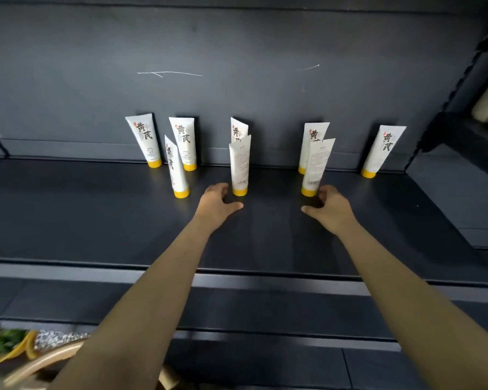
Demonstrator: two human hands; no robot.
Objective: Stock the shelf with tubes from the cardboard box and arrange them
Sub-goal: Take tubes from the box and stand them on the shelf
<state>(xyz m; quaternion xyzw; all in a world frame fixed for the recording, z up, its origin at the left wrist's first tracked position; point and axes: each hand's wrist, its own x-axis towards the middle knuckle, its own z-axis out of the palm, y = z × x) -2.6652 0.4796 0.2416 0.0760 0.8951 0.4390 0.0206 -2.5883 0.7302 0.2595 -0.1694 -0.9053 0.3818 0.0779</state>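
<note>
Nearest the camera, at the lower left, a blurred tan edge (48, 358) and something green and yellow (3, 344) are showing, too smeared to name. Both bare forearms are reaching up and forward over the front lip (265, 282) of the dark shelf (96, 215).

The left hand (219, 201) is resting on the shelf with its fingers loosely curved and its thumb spread out to the right; it is gripping nothing. Its fingertips are lying just left of the yellow cap of the middle front tube (240, 164), whether touching or not I cannot tell. The right hand (330, 204) is mirroring it, thumb spread to the left and fingers relaxed, just right of the cap of the right front tube (316, 167), also gripping nothing.

Both tubes are standing cap-down with their printed backs and barcodes facing the camera. A left front tube (177, 167) is standing apart from the left hand, leaning slightly left.

Behind them, the back-row tubes (184, 142), five in all, are leaning against the grey back panel (237, 52); the front tubes are partly covering three of them. Two pale scratches (169, 73) are marking the panel above.
</note>
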